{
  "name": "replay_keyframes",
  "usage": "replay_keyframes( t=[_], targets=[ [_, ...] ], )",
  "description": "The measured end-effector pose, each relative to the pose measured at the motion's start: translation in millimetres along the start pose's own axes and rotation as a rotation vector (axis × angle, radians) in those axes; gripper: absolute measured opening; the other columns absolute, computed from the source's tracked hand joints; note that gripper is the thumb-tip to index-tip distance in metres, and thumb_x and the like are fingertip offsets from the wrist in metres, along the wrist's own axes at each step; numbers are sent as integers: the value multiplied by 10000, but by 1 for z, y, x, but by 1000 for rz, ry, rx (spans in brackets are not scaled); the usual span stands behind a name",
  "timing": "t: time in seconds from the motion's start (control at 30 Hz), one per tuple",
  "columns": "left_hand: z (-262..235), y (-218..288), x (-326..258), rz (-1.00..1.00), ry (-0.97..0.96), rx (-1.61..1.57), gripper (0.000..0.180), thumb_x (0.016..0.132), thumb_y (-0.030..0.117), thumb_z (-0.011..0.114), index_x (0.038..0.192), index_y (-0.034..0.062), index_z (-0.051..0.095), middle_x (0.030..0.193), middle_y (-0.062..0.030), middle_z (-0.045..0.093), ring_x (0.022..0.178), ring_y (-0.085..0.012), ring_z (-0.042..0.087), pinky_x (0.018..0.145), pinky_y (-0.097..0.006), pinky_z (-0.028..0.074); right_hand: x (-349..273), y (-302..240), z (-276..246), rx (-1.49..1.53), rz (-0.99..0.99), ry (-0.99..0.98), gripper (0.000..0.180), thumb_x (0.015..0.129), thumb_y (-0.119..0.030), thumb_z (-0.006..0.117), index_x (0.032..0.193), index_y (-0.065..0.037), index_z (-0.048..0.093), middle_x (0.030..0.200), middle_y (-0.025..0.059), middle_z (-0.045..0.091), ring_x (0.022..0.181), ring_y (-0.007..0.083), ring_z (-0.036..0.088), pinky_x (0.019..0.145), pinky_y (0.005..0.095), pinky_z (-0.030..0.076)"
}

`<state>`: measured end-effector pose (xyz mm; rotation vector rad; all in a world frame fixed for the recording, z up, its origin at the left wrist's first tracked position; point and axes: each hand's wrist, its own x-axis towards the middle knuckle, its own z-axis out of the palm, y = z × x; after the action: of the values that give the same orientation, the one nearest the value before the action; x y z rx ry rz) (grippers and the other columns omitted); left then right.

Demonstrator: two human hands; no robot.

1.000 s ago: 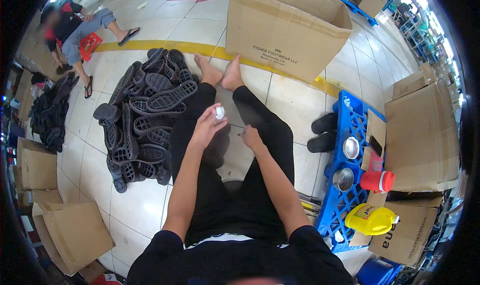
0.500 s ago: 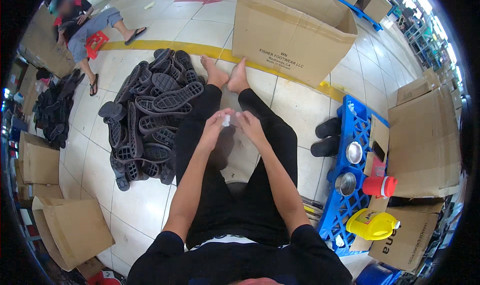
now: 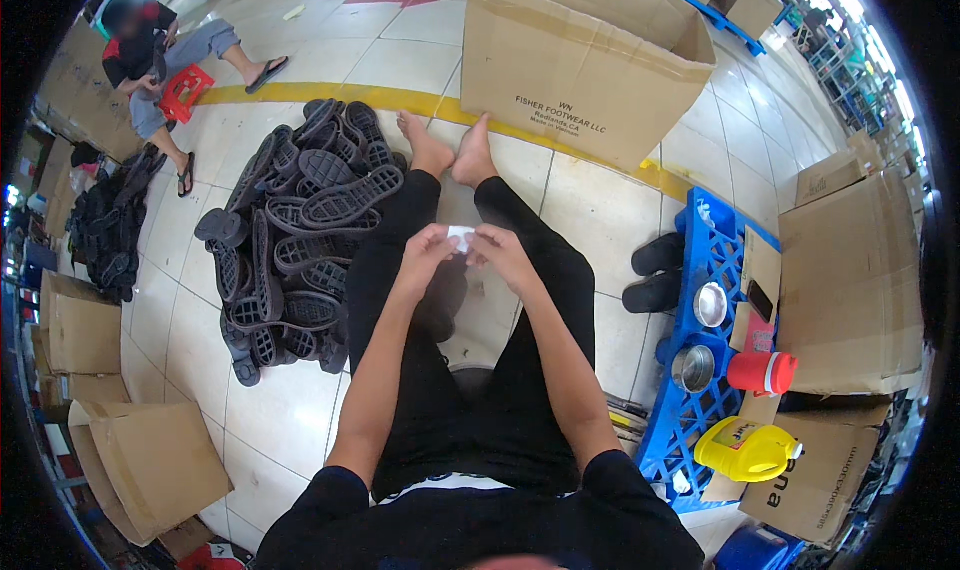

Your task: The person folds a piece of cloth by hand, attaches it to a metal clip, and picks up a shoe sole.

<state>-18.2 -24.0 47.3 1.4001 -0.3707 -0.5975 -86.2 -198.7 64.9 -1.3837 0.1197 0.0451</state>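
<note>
I sit on a tiled floor with my legs stretched out, in black trousers and barefoot. My left hand (image 3: 427, 250) and my right hand (image 3: 502, 252) meet above my knees. Both pinch a small white piece (image 3: 461, 238) between their fingertips; what it is cannot be told. A pile of black shoe soles (image 3: 290, 230) lies just left of my left leg.
A large open cardboard box (image 3: 585, 65) stands beyond my feet. On my right lies a blue plastic pallet (image 3: 705, 370) with two steel bowls, a red cup (image 3: 762, 372), a yellow jug (image 3: 745, 448), and black slippers (image 3: 655, 272) beside it. Another person (image 3: 160, 65) sits far left. Cardboard boxes (image 3: 150, 460) lie near left.
My right hand has come up to join the left on the white piece, and both hands now work it together. The view has tilted slightly.
</note>
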Motion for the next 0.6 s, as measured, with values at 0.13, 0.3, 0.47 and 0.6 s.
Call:
replay_keyframes(
  t=[0.13, 0.3, 0.47, 0.6],
  targets=[
    [10, -5, -4, 98, 247, 142, 233, 959, 220, 555, 1122, 56, 583, 1011, -44, 635, 826, -97, 602, 742, -245, 480, -1, -1, 11, -78, -112, 246, 135, 900, -85, 597, 1011, -22, 641, 869, 48, 651, 755, 119, 640, 616, 227, 494],
    [19, 14, -8, -201, 1, -298, 433, 1001, 390, 418, 1189, 21, 546, 1029, -75, 632, 889, -162, 624, 787, -307, 512, -6, -14, 9, -518, -614, 282, 240, 815, 27, 624, 1032, -63, 670, 1101, 95, 604, 926, 181, 620, 725, 270, 503],
    [20, 19, -12, -58, -7, -336, 408, 1009, 348, 416, 1226, 21, 526, 1032, -72, 627, 898, -157, 621, 800, -304, 514, -10, -15, 14, -568, -605, 207, 296, 786, 76, 623, 1042, -64, 668, 1232, 110, 543, 1012, 240, 594, 818, 309, 493],
    [27, 30, -15, 64, 28, -189, 289, 963, 170, 518, 1206, 15, 547, 1048, -61, 624, 912, -131, 612, 801, -275, 513, -8, -13, 9, -572, -632, 180, 294, 801, 59, 627, 1068, -62, 651, 1270, 123, 516, 957, 245, 591, 819, 316, 494]
  ],
)
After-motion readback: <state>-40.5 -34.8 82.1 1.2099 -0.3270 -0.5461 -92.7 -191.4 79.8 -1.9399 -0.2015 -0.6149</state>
